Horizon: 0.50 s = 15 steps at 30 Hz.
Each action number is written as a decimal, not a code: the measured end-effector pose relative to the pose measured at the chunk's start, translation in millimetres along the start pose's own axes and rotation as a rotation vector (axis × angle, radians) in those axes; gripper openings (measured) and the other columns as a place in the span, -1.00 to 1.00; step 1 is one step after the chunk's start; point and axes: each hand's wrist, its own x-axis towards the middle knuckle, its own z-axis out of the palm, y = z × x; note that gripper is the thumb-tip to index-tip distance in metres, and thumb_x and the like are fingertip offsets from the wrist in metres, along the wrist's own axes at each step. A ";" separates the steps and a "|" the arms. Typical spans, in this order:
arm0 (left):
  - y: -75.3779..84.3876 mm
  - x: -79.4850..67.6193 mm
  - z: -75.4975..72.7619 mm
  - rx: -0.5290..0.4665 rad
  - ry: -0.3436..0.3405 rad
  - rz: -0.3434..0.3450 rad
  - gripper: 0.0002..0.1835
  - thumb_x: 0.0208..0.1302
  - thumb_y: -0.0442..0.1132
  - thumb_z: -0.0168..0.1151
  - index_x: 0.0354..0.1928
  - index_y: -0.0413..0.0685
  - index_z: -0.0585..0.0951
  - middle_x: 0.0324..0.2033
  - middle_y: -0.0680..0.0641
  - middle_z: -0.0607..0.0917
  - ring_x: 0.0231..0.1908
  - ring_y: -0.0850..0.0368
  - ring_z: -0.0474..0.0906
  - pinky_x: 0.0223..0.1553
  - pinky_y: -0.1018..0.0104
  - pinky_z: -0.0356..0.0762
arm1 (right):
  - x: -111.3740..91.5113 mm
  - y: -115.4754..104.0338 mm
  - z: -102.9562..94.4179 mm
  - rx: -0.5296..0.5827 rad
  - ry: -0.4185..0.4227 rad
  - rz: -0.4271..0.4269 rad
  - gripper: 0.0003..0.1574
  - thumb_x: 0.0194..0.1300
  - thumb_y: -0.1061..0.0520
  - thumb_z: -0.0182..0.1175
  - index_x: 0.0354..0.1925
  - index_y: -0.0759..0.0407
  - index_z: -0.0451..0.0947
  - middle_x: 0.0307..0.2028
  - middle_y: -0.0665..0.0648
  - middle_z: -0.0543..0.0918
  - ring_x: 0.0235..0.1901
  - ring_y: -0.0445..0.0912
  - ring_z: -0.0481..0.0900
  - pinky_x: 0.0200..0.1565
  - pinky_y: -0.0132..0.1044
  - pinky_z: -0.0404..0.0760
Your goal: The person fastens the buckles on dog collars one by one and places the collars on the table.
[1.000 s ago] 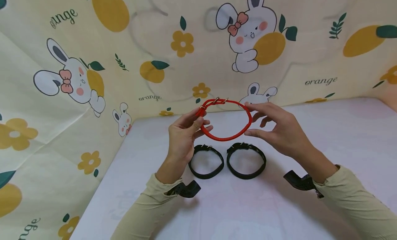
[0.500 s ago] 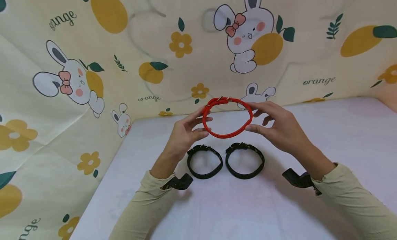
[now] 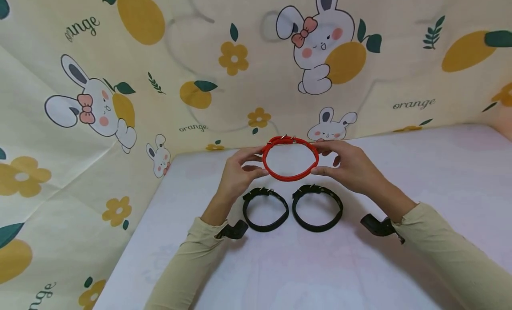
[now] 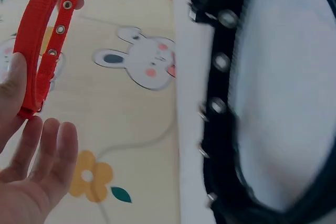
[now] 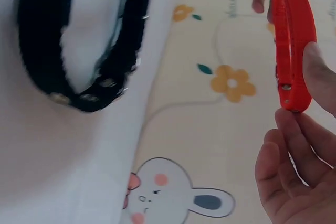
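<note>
A red buckle collar (image 3: 290, 178), fastened into a ring, is held up in both hands behind two black collars. My left hand (image 3: 235, 171) pinches its left side, thumb on the band and fingertips at its edge. On the opposite side my right hand (image 3: 349, 166) pinches it the same way. The buckle and metal loops are at the far side of the ring. In the left wrist view, metal eyelets show along the red collar (image 4: 32, 30). A left black collar (image 3: 266, 228) and a right black collar (image 3: 318, 228) lie side by side on the table, also ringed.
The white table (image 3: 296, 270) ends at the back against a cream cloth (image 3: 240, 92) printed with rabbits, oranges and flowers. The same cloth hangs along the left side. A black device (image 3: 234, 230) is strapped at the left wrist, another black device (image 3: 377, 224) at the right.
The left hand has shifted its hold to the ring's left edge, and the buckle has turned toward the middle of the far side. Both hands have since lowered the red collar closer to the table.
</note>
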 end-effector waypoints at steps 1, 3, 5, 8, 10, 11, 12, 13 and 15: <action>-3.2 1.5 -0.3 0.035 0.002 -0.006 -0.38 0.04 -0.48 0.48 0.21 -0.06 0.61 0.10 -0.09 0.64 0.04 -0.01 0.63 -0.01 0.26 0.68 | 2.6 1.8 1.5 -0.005 -0.011 0.004 -0.22 0.13 -0.01 0.49 0.30 0.01 0.49 0.04 0.10 0.67 0.01 -0.01 0.51 -0.12 -0.14 0.55; -7.8 4.5 -1.1 0.108 0.004 -0.028 -0.40 0.04 -0.43 0.51 0.20 -0.04 0.62 0.06 -0.08 0.68 0.03 -0.03 0.64 0.00 0.23 0.68 | 8.0 4.8 4.5 -0.015 -0.033 0.017 -0.23 0.12 0.01 0.50 0.29 0.01 0.51 0.03 0.09 0.67 -0.02 0.00 0.52 -0.17 -0.16 0.55; -11.4 7.7 -1.9 0.178 0.004 -0.058 -0.41 0.03 -0.38 0.53 0.18 -0.03 0.64 0.04 -0.08 0.71 0.03 -0.04 0.65 0.03 0.21 0.67 | 13.4 6.7 7.5 -0.031 -0.058 0.031 -0.24 0.12 0.02 0.50 0.28 0.02 0.51 0.04 0.10 0.67 -0.01 0.01 0.52 -0.21 -0.20 0.55; -16.9 12.6 -2.8 0.244 0.000 -0.094 -0.43 0.02 -0.35 0.54 0.15 -0.04 0.65 0.02 -0.07 0.74 0.01 -0.06 0.67 0.03 0.18 0.66 | 21.1 11.0 13.0 -0.066 -0.097 0.043 -0.24 0.12 0.00 0.50 0.27 0.06 0.51 0.03 0.11 0.68 0.00 0.04 0.53 -0.23 -0.23 0.54; -20.5 15.9 -3.1 0.269 -0.006 -0.109 -0.44 0.01 -0.34 0.55 0.14 -0.06 0.66 0.03 -0.07 0.74 0.00 -0.07 0.69 0.03 0.18 0.67 | 26.0 14.1 16.0 -0.085 -0.119 0.041 -0.23 0.13 -0.01 0.49 0.28 0.09 0.49 0.03 0.12 0.68 0.03 0.06 0.55 -0.23 -0.24 0.54; -22.0 17.3 -3.3 0.278 -0.010 -0.117 -0.44 0.01 -0.34 0.55 0.14 -0.07 0.66 0.03 -0.08 0.75 -0.01 -0.07 0.69 0.02 0.19 0.67 | 28.1 15.5 17.3 -0.092 -0.127 0.039 -0.22 0.13 -0.02 0.49 0.28 0.10 0.49 0.03 0.13 0.68 0.02 0.08 0.56 -0.23 -0.23 0.54; -23.6 18.8 -3.6 0.288 -0.016 -0.124 -0.44 0.01 -0.33 0.56 0.13 -0.08 0.66 0.03 -0.08 0.75 -0.01 -0.07 0.69 0.02 0.20 0.67 | 30.1 16.8 18.6 -0.097 -0.133 0.039 -0.21 0.13 -0.02 0.49 0.28 0.12 0.48 0.03 0.14 0.68 0.02 0.08 0.57 -0.23 -0.22 0.55; -25.0 20.6 -3.7 0.301 -0.021 -0.131 -0.45 0.01 -0.32 0.56 0.13 -0.08 0.66 0.03 -0.08 0.75 -0.02 -0.06 0.70 0.02 0.21 0.67 | 32.2 17.9 19.6 -0.100 -0.139 0.037 -0.21 0.13 -0.02 0.49 0.28 0.14 0.48 0.03 0.15 0.68 0.02 0.09 0.57 -0.22 -0.20 0.57; -27.3 23.7 -4.3 0.331 -0.030 -0.143 -0.45 0.01 -0.31 0.56 0.12 -0.07 0.66 0.02 -0.08 0.75 -0.03 -0.03 0.71 -0.01 0.22 0.67 | 36.7 19.3 21.4 -0.102 -0.155 0.031 -0.22 0.13 0.00 0.49 0.27 0.17 0.48 0.05 0.18 0.68 0.03 0.09 0.57 -0.16 -0.14 0.59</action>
